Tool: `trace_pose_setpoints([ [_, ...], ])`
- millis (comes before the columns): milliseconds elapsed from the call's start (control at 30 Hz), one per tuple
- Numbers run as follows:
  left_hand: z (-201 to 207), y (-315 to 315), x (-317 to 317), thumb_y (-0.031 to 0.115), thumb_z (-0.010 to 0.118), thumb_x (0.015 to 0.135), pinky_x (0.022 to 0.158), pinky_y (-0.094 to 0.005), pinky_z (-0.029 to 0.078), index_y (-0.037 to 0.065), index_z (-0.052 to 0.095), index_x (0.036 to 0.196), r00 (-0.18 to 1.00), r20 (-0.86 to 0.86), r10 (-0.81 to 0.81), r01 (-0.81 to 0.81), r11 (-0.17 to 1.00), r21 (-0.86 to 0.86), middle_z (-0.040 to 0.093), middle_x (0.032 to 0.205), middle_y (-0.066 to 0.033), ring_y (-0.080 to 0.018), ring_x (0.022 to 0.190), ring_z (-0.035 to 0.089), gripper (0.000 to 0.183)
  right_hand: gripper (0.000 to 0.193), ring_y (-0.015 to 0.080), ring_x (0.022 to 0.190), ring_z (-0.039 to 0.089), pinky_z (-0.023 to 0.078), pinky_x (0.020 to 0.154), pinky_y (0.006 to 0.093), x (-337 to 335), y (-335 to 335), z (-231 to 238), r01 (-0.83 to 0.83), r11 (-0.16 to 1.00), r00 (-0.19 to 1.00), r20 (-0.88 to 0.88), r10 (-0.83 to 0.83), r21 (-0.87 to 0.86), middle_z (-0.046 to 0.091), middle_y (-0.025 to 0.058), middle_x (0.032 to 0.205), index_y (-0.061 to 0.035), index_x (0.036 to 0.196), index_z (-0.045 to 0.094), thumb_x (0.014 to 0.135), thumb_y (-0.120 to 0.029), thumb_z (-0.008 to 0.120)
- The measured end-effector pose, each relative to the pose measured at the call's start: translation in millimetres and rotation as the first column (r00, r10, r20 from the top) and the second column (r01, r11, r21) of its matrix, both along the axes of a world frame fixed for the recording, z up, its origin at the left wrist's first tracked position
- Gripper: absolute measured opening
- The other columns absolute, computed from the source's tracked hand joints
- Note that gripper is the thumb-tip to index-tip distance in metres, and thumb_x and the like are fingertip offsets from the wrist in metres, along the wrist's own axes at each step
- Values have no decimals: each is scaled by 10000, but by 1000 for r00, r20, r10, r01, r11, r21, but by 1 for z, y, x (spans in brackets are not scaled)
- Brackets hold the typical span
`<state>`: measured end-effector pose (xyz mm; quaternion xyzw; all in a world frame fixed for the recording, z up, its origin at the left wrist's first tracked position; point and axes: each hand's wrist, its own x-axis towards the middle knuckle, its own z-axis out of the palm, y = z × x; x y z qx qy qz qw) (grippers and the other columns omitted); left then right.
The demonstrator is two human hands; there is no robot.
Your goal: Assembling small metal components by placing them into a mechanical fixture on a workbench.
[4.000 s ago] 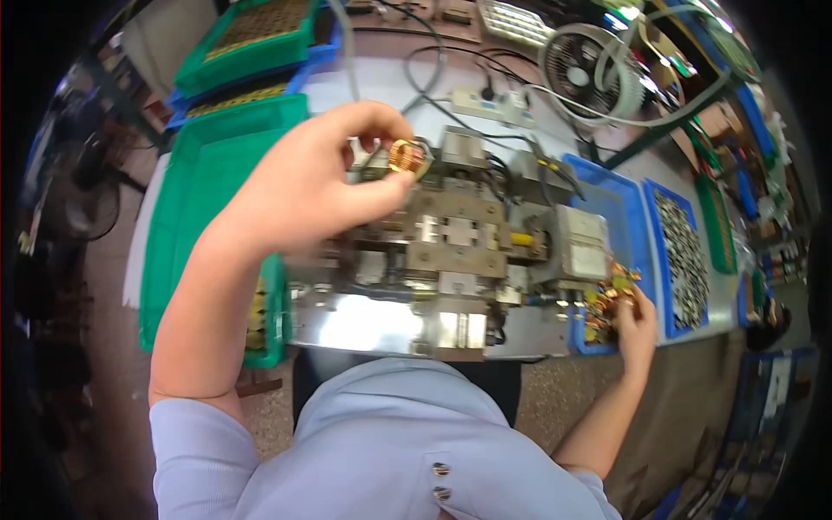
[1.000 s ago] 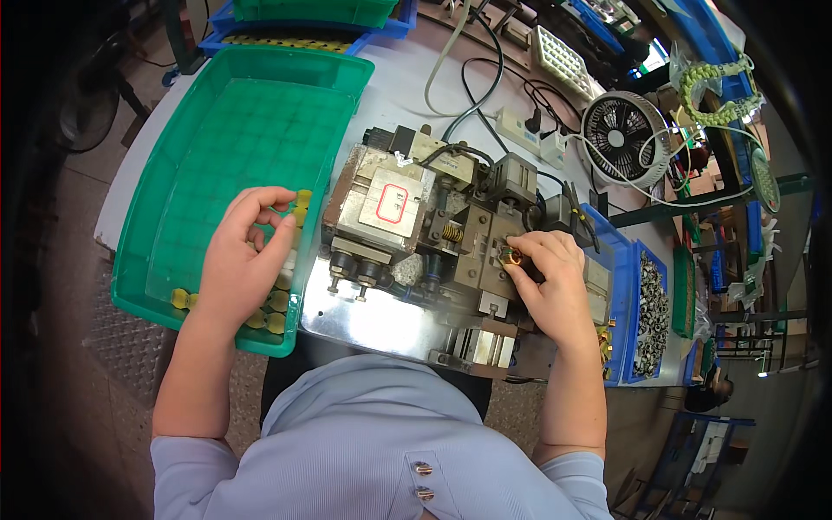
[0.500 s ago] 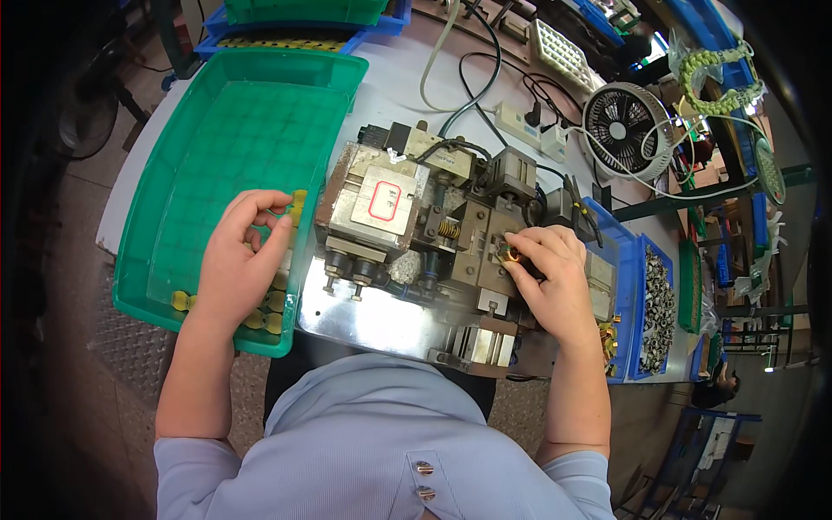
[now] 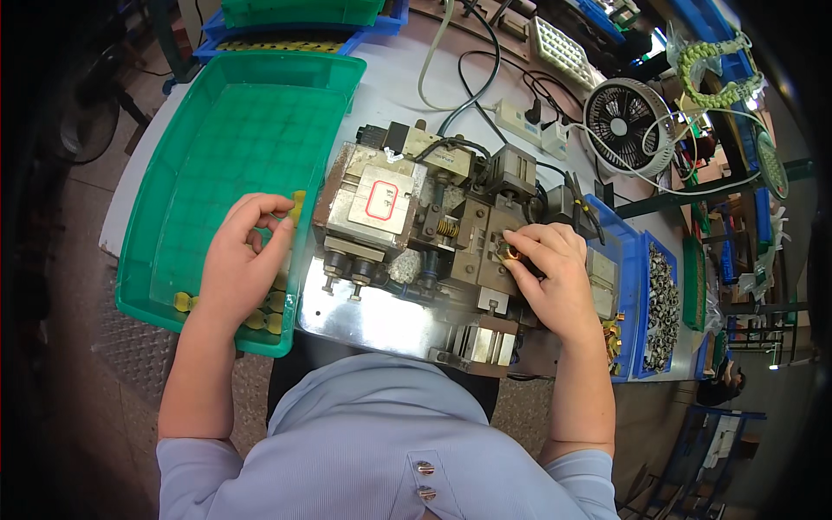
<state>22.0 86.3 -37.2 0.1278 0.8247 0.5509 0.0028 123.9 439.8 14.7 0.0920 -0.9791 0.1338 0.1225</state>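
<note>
My left hand point(image 4: 245, 256) hovers over the right side of the green tray point(image 4: 143, 230). Its fingers are half curled, thumb and forefinger tips apart, with nothing visible between them. A small yellow piece point(image 4: 298, 201) shows just beyond the fingertips; several more yellow pieces point(image 4: 275, 322) lie along the tray's near end. My right hand point(image 4: 555, 277) pinches a small round brass-coloured part point(image 4: 511, 252) between thumb and forefinger. That part sits against the steel block of the bench machine point(image 4: 472, 243), and the fingers partly cover it.
Right of the machine, a blue bin point(image 4: 646, 347) holds many small metal parts, with brass-coloured pieces point(image 4: 613, 338) beside it. Behind stand a round fan point(image 4: 626, 126), cables and a power strip point(image 4: 518, 121). Pliers point(image 4: 583, 206) lean near the machine's right side.
Both hands hold nearly the same places. The whole view has shifted slightly; the right fingers stay on the brass-coloured part at the block.
</note>
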Motion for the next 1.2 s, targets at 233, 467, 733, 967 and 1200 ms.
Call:
trace_pose_setpoints([
  [233,-1,-1,0,57,650,925,678,-227,413,34,673,1090,1000,0,-6,6,1000,-5,640,1085,-20,-101,863,549,169,323,221,1041,564,380,977,375,2,-11,7,19,995,998,-55,-14,93,677,10,1145,-80,1114,743,793,-58,733],
  [467,3,-3,0,51,646,923,699,-230,420,35,672,1094,1000,24,-3,3,1000,-8,642,1084,-27,-106,867,549,174,405,215,1052,567,370,964,388,14,-20,2,54,959,997,-64,-38,279,662,12,1188,-86,1164,728,771,-3,674],
  [733,55,38,-3,34,652,900,730,-253,453,31,678,1050,956,-256,-142,147,989,-3,649,1066,-50,-142,858,561,152,469,225,1083,562,361,964,406,18,-20,-4,80,967,996,-48,-71,243,649,9,1240,-97,1208,709,764,24,615],
  [967,45,152,-8,87,683,870,915,-356,488,46,680,1051,562,-518,-645,535,761,-367,631,1071,-95,-289,1020,570,185,494,254,1104,545,358,965,415,30,-4,-6,96,990,986,-147,-79,108,627,26,1271,-119,1244,685,766,-15,615],
  [1200,31,193,-17,142,699,878,950,-386,489,41,667,1098,400,-379,-834,520,547,-656,622,1103,-103,-308,1062,556,244,224,199,1008,592,473,874,292,136,83,7,508,726,609,-403,-684,-465,665,82,1137,-27,1088,734,917,13,595],
])
